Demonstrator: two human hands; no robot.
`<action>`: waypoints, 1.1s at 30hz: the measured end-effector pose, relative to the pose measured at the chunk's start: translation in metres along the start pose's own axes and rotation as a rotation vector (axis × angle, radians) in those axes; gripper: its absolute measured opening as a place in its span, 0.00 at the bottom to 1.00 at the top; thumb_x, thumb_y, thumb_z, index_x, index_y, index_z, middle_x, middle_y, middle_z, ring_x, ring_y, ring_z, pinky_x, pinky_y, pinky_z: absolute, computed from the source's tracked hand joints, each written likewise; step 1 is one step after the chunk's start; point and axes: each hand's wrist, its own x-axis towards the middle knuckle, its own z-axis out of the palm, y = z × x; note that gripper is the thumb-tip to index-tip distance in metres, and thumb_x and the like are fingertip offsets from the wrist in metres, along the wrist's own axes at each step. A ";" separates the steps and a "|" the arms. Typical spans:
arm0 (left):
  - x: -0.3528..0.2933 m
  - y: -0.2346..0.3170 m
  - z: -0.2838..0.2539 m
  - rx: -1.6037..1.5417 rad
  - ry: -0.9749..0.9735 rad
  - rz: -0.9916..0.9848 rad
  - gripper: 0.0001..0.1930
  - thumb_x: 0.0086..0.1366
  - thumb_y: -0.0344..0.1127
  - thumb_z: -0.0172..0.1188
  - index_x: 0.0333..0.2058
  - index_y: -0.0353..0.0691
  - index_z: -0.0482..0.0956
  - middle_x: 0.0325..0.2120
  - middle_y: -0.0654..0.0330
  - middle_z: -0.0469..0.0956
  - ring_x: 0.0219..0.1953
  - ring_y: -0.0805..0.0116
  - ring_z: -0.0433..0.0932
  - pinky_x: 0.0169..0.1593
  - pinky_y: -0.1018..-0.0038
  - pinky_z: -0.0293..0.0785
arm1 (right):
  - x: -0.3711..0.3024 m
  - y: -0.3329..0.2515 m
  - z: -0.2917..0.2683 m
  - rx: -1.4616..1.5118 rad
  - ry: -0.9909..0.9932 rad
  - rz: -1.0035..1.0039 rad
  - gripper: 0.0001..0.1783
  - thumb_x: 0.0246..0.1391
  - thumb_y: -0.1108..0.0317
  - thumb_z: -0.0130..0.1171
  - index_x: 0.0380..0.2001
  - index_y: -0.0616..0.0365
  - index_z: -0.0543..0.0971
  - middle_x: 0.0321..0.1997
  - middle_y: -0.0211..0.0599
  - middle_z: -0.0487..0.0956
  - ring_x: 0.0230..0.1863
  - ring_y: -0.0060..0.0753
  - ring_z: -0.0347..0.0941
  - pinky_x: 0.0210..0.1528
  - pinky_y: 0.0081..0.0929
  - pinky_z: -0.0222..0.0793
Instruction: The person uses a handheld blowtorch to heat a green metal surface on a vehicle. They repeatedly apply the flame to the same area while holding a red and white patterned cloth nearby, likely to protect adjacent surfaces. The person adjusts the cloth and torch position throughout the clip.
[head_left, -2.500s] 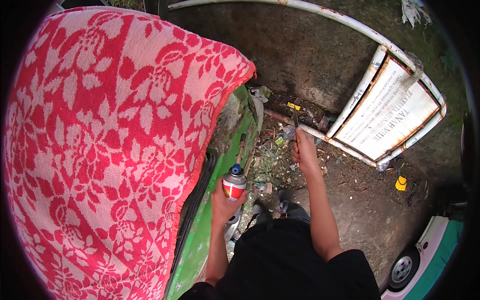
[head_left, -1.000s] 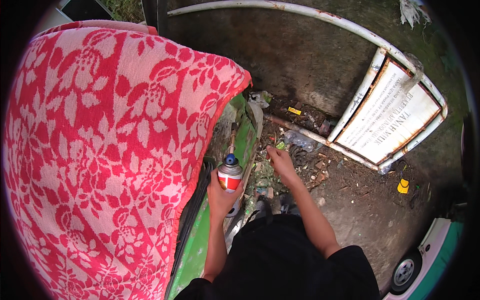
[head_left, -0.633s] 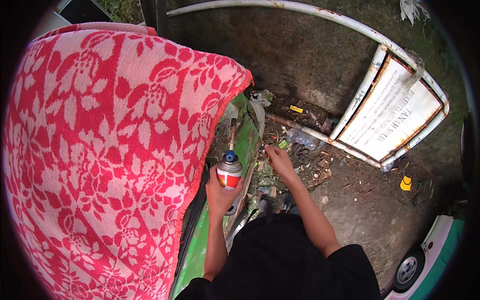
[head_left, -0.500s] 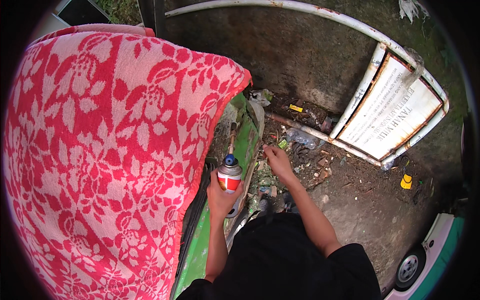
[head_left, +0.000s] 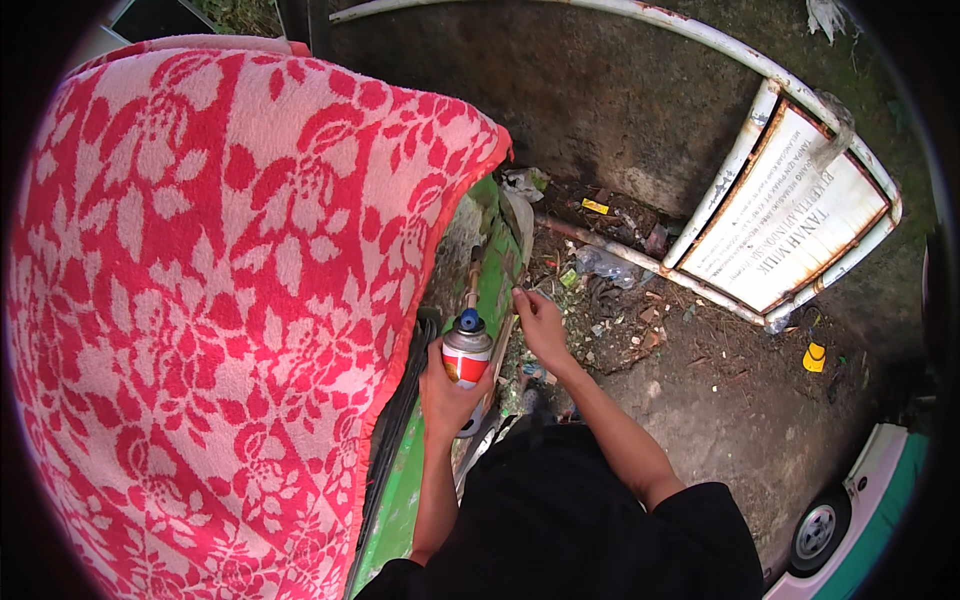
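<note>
A: What is sitting closest to us?

B: A black shirt [head_left: 600, 520] is filling the bottom edge. Just past it, the left hand [head_left: 448, 400] is wrapping firmly around a can [head_left: 467, 366] with a red-and-white band.

A: Anything on top of it?

B: A blue torch head [head_left: 469, 320] is crowning it, and a slim metal tube [head_left: 473, 290] is pointing away from the person.

A: And the right hand [head_left: 541, 326]?

B: It is hovering just right of the tube, apart from the can. Its fingers are curling together; I can't tell whether they're gripping something thin.

A: What is lying around them?

B: A red-and-pink flowered cloth [head_left: 220, 290] is covering the left side, and a scuffed green panel [head_left: 400, 500] is showing beyond its hem.

A: Farther out?

B: Clear plastic [head_left: 606, 266] and a yellow object [head_left: 814, 357] are lying on the dirt. A rusty white pipe frame [head_left: 722, 185] is holding a lettered board [head_left: 785, 215]. A pale vehicle [head_left: 855, 512] with a green stripe is standing at lower right.
</note>
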 end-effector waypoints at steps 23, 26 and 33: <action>0.005 -0.029 -0.019 -0.069 -0.080 0.096 0.33 0.52 0.35 0.79 0.53 0.34 0.71 0.39 0.50 0.85 0.39 0.63 0.86 0.45 0.65 0.81 | 0.009 0.013 0.055 -0.021 0.105 0.011 0.35 0.73 0.44 0.50 0.26 0.69 0.76 0.14 0.39 0.69 0.17 0.32 0.64 0.24 0.41 0.61; 0.007 -0.032 -0.020 -0.070 -0.087 0.115 0.32 0.53 0.34 0.79 0.53 0.34 0.72 0.40 0.51 0.85 0.40 0.64 0.86 0.45 0.66 0.81 | 0.029 0.001 0.062 -0.150 0.215 -0.059 0.35 0.73 0.45 0.50 0.25 0.71 0.77 0.15 0.48 0.71 0.17 0.41 0.68 0.26 0.44 0.63; 0.005 -0.036 -0.022 -0.095 -0.119 0.076 0.37 0.52 0.41 0.80 0.56 0.34 0.70 0.41 0.47 0.85 0.41 0.57 0.87 0.47 0.63 0.81 | 0.005 -0.024 0.051 -0.198 0.146 -0.042 0.32 0.72 0.49 0.53 0.27 0.72 0.80 0.17 0.61 0.73 0.21 0.60 0.74 0.29 0.50 0.67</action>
